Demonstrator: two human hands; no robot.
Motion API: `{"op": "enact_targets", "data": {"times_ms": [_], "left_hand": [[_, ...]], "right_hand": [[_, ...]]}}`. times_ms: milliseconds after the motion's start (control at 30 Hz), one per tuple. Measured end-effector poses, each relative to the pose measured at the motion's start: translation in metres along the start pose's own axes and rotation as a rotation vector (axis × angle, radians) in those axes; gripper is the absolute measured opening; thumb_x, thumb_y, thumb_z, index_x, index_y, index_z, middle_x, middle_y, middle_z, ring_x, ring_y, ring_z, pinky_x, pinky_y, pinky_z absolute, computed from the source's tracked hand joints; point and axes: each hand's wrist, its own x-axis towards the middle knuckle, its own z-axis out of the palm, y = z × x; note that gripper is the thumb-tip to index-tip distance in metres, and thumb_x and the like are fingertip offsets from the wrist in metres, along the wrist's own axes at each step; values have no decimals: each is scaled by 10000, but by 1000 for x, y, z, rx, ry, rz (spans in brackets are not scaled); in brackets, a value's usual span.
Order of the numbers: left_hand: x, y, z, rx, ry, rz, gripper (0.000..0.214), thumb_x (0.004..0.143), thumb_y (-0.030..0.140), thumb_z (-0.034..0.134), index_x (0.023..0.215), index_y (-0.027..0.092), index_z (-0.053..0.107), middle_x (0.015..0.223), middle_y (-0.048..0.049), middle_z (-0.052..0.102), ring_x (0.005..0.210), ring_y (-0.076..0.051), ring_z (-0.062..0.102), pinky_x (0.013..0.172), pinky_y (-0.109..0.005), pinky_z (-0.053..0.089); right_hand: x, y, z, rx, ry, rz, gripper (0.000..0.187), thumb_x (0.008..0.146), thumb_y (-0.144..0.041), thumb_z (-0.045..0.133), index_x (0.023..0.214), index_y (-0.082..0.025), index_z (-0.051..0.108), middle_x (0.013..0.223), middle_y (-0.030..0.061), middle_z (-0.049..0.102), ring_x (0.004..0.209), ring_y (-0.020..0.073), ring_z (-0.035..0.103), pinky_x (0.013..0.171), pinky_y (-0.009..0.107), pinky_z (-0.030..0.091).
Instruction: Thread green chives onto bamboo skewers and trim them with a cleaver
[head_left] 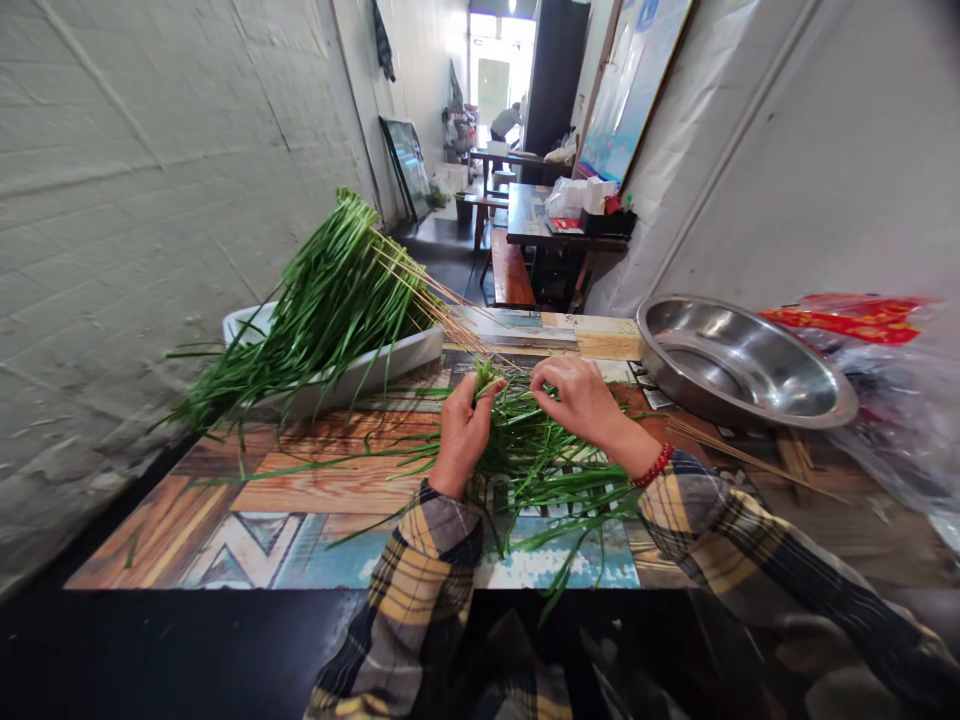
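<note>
Both hands are up over the table (292,485), close together but not touching. With its thumb and fingers, the left hand (463,430) grips a small bunch (484,374) of long green leaves, and the cut ends poke up out of the top. Just beside it, the right hand (571,395) has its fingers bent in and its thumb near them; I cannot tell if it is pinching something thin. A red bead band (655,467) goes around the right wrist, and both sleeves (424,545) have checks of yellow, gray and black. Loose leaves (551,465) lie in a messy pile under and between the hands, and some hang over the table's near edge. On the left, a big heap (330,290) of the same leaves sits in a white tray (375,372) and spills over its side. Thin sticks (427,285) poke out of the heap and point toward the hands. On the right is a shiny metal bowl (780,345), with more sticks (750,455) lying on the table near it. Clear plastic (892,400) with red on it lies just past the bowl. Far back, a person (505,122) bends over, beyond another table (529,205) and a brown bench (511,268).
</note>
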Motion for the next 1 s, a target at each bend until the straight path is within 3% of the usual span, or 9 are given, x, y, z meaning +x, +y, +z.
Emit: {"op": "enact_targets", "data": {"times_ms": [167, 300, 400, 467, 567, 667, 800, 867, 1000], "left_hand": [[0, -1, 4, -9, -193, 2, 217, 893, 303, 461, 764, 182, 587, 714, 0, 604, 681, -137, 533, 663, -244, 395], [0, -2, 5, 9, -284, 63, 224, 857, 252, 475, 656, 179, 542, 630, 19, 534, 632, -127, 466, 627, -235, 370], [0, -3, 2, 6, -122, 27, 220, 863, 271, 487, 669, 183, 543, 622, 21, 516, 618, -124, 452, 601, -231, 356], [0, -3, -1, -49, 14, -27, 212, 883, 306, 483, 723, 190, 559, 628, 22, 518, 615, -122, 469, 604, -228, 368], [0, 0, -4, -169, 104, -77, 208, 901, 352, 474, 810, 196, 577, 669, 15, 555, 646, -119, 523, 657, -232, 416], [1, 4, -7, -228, 204, -69, 225, 907, 386, 468, 867, 188, 566, 741, -4, 607, 703, -125, 583, 713, -254, 456], [5, 7, -14, -227, 518, -37, 217, 919, 388, 444, 907, 187, 526, 726, 14, 609, 690, -118, 597, 741, -270, 472], [6, 5, -17, -212, 629, -13, 199, 924, 371, 434, 925, 190, 516, 690, 33, 573, 643, -104, 573, 717, -259, 467], [5, 1, -17, -110, 546, 9, 208, 927, 355, 428, 917, 180, 540, 628, 45, 489, 559, -90, 483, 619, -234, 415]], "right_hand": [[7, -23, -18, -6, 34, -100, 94, 883, -216, 519, 852, -208, 607, 1040, 63, 662, 1017, 249, 518, 905, 410, 293], [6, -22, -20, 51, 42, -72, 112, 897, -237, 507, 886, -210, 615, 1058, 61, 653, 1043, 248, 520, 926, 415, 303], [-4, -8, -13, 145, 8, 12, 122, 896, -250, 520, 948, -214, 624, 1020, 57, 658, 978, 217, 559, 857, 356, 380], [-15, 5, -5, 187, -103, 17, 131, 892, -223, 524, 942, -213, 646, 943, 45, 670, 897, 189, 582, 795, 310, 409], [-32, 21, 11, 158, -269, -26, 145, 875, -179, 545, 875, -211, 687, 858, 34, 680, 830, 170, 585, 771, 284, 410], [-45, 30, 22, 76, -314, -29, 157, 876, -187, 551, 871, -216, 705, 867, 44, 686, 835, 173, 580, 775, 290, 401], [-52, 35, 24, -28, -336, -22, 144, 867, -212, 565, 851, -216, 708, 872, 61, 688, 839, 198, 580, 764, 314, 401], [-52, 39, 20, 27, -313, -7, 148, 863, -190, 561, 854, -208, 707, 886, 61, 693, 854, 197, 590, 778, 313, 413], [-50, 57, 4, 232, -134, 112, 204, 881, -169, 506, 939, -190, 700, 932, 54, 701, 886, 178, 616, 806, 294, 443]]}}
